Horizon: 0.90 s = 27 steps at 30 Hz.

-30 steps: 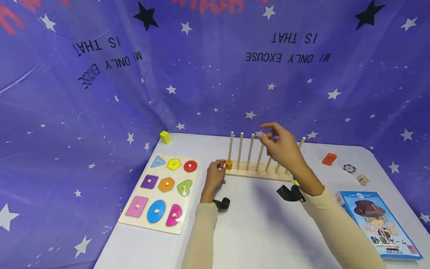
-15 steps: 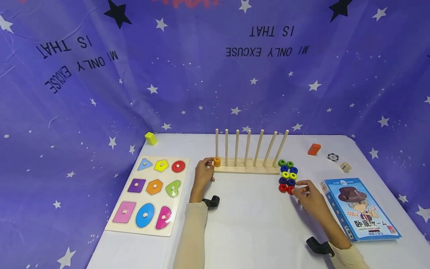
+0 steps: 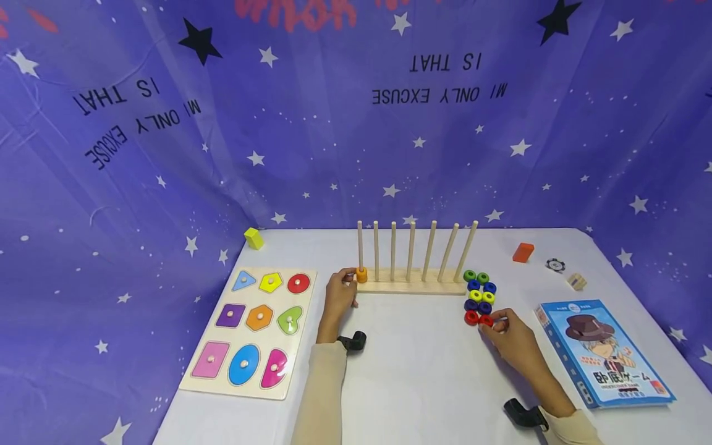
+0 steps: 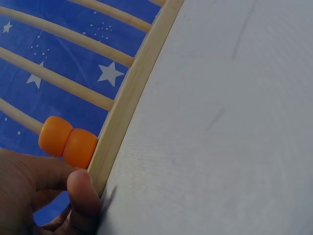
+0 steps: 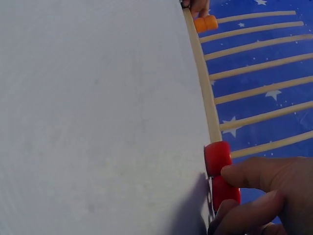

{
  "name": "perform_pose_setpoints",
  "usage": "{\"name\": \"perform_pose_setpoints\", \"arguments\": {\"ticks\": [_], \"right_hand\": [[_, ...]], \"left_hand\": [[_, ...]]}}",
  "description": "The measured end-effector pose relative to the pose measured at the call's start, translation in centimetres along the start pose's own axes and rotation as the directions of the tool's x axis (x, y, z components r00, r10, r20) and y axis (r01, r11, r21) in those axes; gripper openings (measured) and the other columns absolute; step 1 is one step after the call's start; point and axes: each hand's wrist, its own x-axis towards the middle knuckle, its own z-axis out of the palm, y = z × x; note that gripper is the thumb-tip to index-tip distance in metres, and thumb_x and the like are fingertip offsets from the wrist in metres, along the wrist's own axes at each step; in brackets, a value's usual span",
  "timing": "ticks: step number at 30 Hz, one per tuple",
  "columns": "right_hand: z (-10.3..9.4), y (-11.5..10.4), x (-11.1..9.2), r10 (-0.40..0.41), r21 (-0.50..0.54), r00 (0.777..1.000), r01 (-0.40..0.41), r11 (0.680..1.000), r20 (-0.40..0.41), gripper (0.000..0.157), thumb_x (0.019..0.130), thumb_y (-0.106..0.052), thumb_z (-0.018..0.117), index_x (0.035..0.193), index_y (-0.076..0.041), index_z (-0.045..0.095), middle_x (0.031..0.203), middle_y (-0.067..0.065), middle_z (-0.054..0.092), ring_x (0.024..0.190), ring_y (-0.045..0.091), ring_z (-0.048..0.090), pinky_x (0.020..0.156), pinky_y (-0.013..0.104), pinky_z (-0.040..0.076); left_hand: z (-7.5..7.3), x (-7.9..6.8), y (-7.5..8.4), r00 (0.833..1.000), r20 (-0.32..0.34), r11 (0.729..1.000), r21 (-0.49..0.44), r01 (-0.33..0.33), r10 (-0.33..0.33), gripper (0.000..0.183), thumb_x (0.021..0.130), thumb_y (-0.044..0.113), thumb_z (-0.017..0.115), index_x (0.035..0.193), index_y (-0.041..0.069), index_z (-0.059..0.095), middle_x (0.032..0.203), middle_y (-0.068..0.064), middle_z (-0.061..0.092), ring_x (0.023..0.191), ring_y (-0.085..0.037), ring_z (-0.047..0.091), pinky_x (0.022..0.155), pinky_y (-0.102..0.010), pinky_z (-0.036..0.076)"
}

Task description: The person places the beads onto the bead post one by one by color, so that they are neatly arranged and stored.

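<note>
A wooden peg rack (image 3: 414, 286) with a row of upright pegs stands on the table. Two orange beads (image 4: 68, 142) are stacked at the foot of its leftmost peg. My left hand (image 3: 339, 296) grips the left end of the rack's base, thumb in front, right beside the orange beads. Right of the rack lie paired beads: green beads (image 3: 476, 277), blue, yellow beads (image 3: 482, 296), dark blue and red. My right hand (image 3: 514, 340) pinches the nearer right red bead (image 5: 226, 192) between thumb and fingers. The other red bead (image 5: 218, 158) sits against it on the left.
A shape puzzle board (image 3: 222, 371) lies at left, with a yellow block (image 3: 253, 238) behind it. At right are a blue game box (image 3: 612, 352), an orange block (image 3: 523, 252), a poker chip (image 3: 555, 265) and a small wooden piece (image 3: 576, 282). A starry purple cloth (image 3: 334, 123) hangs behind.
My right hand has come down from above the rack's pegs to the red beads at the right front. The left hand stays at the rack's left end; the head view has shifted.
</note>
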Motion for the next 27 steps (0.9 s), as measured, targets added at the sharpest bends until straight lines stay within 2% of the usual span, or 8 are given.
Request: {"name": "perform_pose_setpoints", "arguments": {"ticks": [3, 6, 11, 16, 21, 24, 27], "right_hand": [[-0.6, -0.9, -0.6, 0.004, 0.023, 1.0, -0.004, 1.0, 0.02, 0.053, 0.09, -0.042, 0.063, 0.123, -0.004, 0.043, 0.087, 0.011, 0.055, 0.06, 0.02, 0.053, 0.045, 0.028, 0.052], [-1.6, -2.7, -1.0, -0.028, 0.07, 0.999, 0.026, 0.997, 0.029, 0.055, 0.091, -0.045, 0.06, 0.125, -0.006, 0.042, 0.084, 0.014, 0.059, 0.058, 0.025, 0.057, 0.044, 0.03, 0.053], [-3.4, -7.6, -1.4, -0.158, 0.113, 0.987, 0.16, 0.981, -0.026, 0.052, 0.09, -0.044, 0.062, 0.124, -0.009, 0.044, 0.083, 0.015, 0.061, 0.053, 0.027, 0.06, 0.041, 0.031, 0.053], [-4.4, -14.2, -1.1, -0.315, 0.144, 0.947, 0.32, 0.936, -0.055, 0.042, 0.09, -0.036, 0.064, 0.121, -0.011, 0.049, 0.083, 0.009, 0.06, 0.05, 0.024, 0.062, 0.043, 0.034, 0.056], [-4.2, -21.2, 0.2, -0.457, 0.181, 0.89, 0.451, 0.874, -0.01, 0.037, 0.089, -0.023, 0.064, 0.122, -0.01, 0.053, 0.085, 0.009, 0.059, 0.052, 0.023, 0.063, 0.044, 0.035, 0.057], [-3.5, -24.5, 1.6, -0.505, 0.148, 0.863, 0.499, 0.854, 0.005, 0.04, 0.088, -0.025, 0.064, 0.123, -0.01, 0.054, 0.084, 0.006, 0.06, 0.051, 0.022, 0.063, 0.042, 0.034, 0.056], [-2.7, -26.9, 2.9, -0.521, 0.123, 0.853, 0.514, 0.849, 0.025, 0.041, 0.088, -0.026, 0.064, 0.124, -0.009, 0.053, 0.083, 0.005, 0.061, 0.052, 0.022, 0.063, 0.041, 0.033, 0.055]], "left_hand": [[-0.1, 0.0, -0.1, 1.0, -0.001, 1.0, 0.0, -0.001, 0.001, 0.032, 0.088, -0.001, 0.056, 0.118, 0.006, 0.064, 0.099, -0.012, 0.052, 0.039, -0.012, 0.05, 0.035, -0.029, 0.053], [-0.2, 0.0, -0.1, 1.0, -0.005, 1.0, -0.001, 0.003, -0.003, 0.032, 0.088, -0.001, 0.056, 0.118, 0.006, 0.064, 0.098, -0.012, 0.051, 0.04, -0.011, 0.049, 0.035, -0.028, 0.053], [-0.2, 0.1, 0.3, 1.0, -0.006, 1.0, -0.016, -0.002, 0.002, 0.033, 0.088, -0.001, 0.056, 0.119, 0.006, 0.064, 0.097, -0.013, 0.051, 0.039, -0.012, 0.049, 0.035, -0.029, 0.053], [-0.1, 0.2, 0.6, 1.0, 0.009, 1.0, -0.016, 0.004, -0.004, 0.033, 0.088, -0.001, 0.055, 0.12, 0.006, 0.063, 0.099, -0.013, 0.051, 0.039, -0.012, 0.05, 0.036, -0.029, 0.054], [0.0, 0.3, 0.4, 1.0, -0.001, 1.0, 0.0, 0.014, -0.014, 0.033, 0.088, -0.001, 0.056, 0.119, 0.007, 0.064, 0.1, -0.012, 0.052, 0.039, -0.011, 0.049, 0.036, -0.027, 0.053], [-0.1, 0.2, 0.4, 1.0, -0.009, 1.0, -0.001, 0.007, -0.007, 0.032, 0.088, -0.001, 0.056, 0.119, 0.006, 0.064, 0.099, -0.013, 0.052, 0.038, -0.011, 0.049, 0.035, -0.028, 0.052], [-0.1, 0.0, 0.5, 1.0, -0.012, 1.0, -0.004, -0.001, 0.0, 0.032, 0.088, -0.001, 0.056, 0.118, 0.006, 0.064, 0.099, -0.014, 0.052, 0.037, -0.011, 0.049, 0.034, -0.029, 0.052]]}}
